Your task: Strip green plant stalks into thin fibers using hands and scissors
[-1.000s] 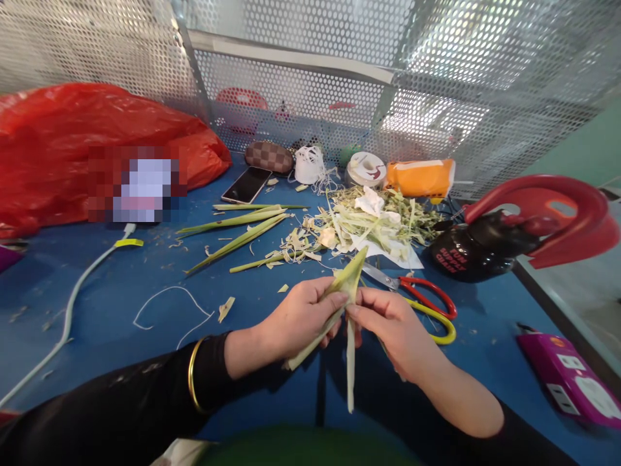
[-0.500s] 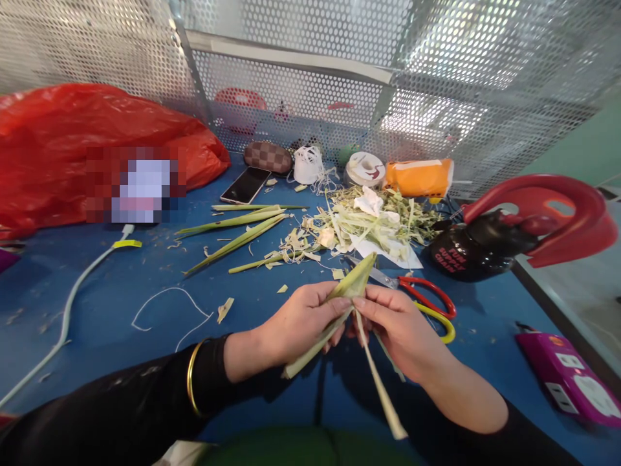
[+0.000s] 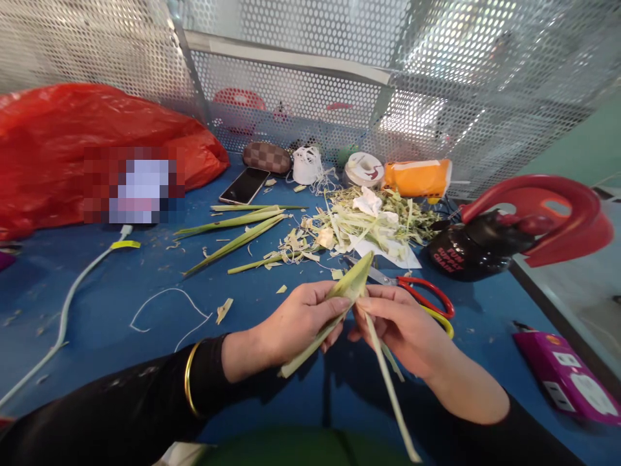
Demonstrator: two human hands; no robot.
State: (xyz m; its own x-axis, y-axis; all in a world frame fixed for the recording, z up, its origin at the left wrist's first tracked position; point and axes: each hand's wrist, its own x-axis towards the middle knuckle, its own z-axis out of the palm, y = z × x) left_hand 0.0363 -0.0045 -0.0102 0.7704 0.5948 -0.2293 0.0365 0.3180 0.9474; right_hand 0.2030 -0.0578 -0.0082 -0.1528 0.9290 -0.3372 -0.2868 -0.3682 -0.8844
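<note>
Between my hands is a pale green folded leaf (image 3: 353,281), its pointed tip facing away from me. My left hand (image 3: 303,323) is closed on its left side, thumb on top, and a flat leaf end sticks out below the palm. My right hand (image 3: 405,327) pinches the right side near the fold. From that pinch a long narrow leaf strip (image 3: 391,382) hangs toward me. The undersides of both hands' fingers are partly hidden. Just beyond my right hand lie scissors (image 3: 427,294) with one red and one yellow handle.
Several long green leaves (image 3: 235,243) and a heap of leaf scraps (image 3: 378,223) lie on the blue table (image 3: 111,323). Behind are a phone (image 3: 244,186), tape roll (image 3: 363,169) and orange packet (image 3: 417,178). A black bottle (image 3: 478,249) and purple power strip (image 3: 565,372) stand right; a red bag (image 3: 58,142) left.
The narrow strip has swung from hanging straight down to slanting right, and more of its length shows. The folded leaf's tip has shifted slightly right. Both hands keep their hold.
</note>
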